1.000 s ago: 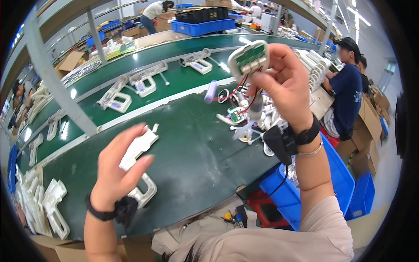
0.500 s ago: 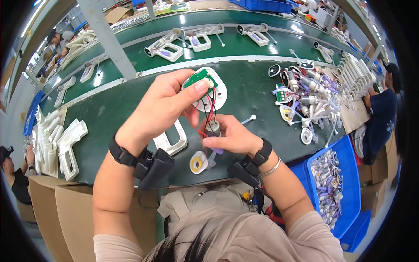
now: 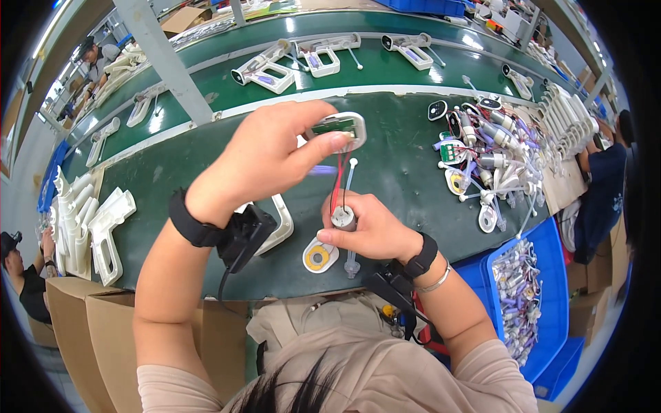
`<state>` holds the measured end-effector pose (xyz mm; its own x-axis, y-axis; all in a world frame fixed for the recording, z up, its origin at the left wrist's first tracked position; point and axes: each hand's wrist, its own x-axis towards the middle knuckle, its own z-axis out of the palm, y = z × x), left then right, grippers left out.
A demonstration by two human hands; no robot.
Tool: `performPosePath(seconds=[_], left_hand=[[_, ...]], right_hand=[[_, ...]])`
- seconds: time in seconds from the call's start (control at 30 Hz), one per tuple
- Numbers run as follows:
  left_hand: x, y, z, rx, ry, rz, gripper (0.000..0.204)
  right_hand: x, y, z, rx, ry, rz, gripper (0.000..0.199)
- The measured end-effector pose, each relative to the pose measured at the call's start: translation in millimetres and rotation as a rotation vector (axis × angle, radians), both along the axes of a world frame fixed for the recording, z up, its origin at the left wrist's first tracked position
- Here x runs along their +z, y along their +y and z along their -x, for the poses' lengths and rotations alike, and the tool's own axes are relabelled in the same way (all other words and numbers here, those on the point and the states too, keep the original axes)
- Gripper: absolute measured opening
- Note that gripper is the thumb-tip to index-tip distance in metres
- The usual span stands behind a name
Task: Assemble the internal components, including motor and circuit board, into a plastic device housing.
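Note:
My left hand (image 3: 265,151) pinches a white oval cover (image 3: 359,129) with a green circuit board (image 3: 332,128) on it, tilted above the bench. Red and black wires (image 3: 340,180) hang from the board down to a small silver motor (image 3: 343,218). My right hand (image 3: 379,224) is closed around that motor, its wired end facing up. Beside the right thumb lies a white oval piece with a yellow ring (image 3: 317,258). A clear pale plunger-like part (image 3: 352,265) shows below the right hand. Partly hidden under my left wrist is a white handle shell (image 3: 282,224).
At the right of the green bench (image 3: 406,165) lies a heap of motors and white parts (image 3: 482,155). A blue bin (image 3: 561,310) of similar parts stands below it. White shells (image 3: 110,227) lie at the left. Beyond runs a green conveyor (image 3: 365,62) with gun-shaped assemblies. Co-workers sit on both sides.
My left hand has tilted the cover, so its board now shows edge-on. My right hand has lowered the motor toward me, and the wires between them are drawn straighter.

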<state>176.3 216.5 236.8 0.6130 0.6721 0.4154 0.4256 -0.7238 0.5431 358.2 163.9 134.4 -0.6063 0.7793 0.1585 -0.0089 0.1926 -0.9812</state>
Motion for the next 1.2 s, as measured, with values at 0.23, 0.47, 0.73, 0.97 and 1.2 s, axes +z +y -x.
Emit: performPosePath(seconds=[0.23,0.47,0.73,0.97,1.2], left_hand=[[-15.7,-45.8,24.5,0.019,-0.471,-0.061,0.023],[-76.0,-77.7,76.0,0.378,-0.458,-0.1,0.022],[-134.7,-42.9,117.8,0.701,-0.443,-0.034,0.016],[-139.8,-28.1,121.6,0.826,-0.466,0.046,0.018],[-141.2,-21.3,116.9,0.873,0.339,-0.259,0.03]], right_hand=[[24.9,-10.3,8.7,-0.325,0.066,-0.005,0.064],[53.2,6.4,5.7,-0.361,-0.553,-0.945,0.057],[22.4,94.8,50.9,-0.097,-0.728,-0.95,0.016],[-9.3,136.5,89.5,-0.193,-0.757,-1.146,0.013],[-26.5,139.4,87.1,-0.035,-0.865,-0.76,0.029]])
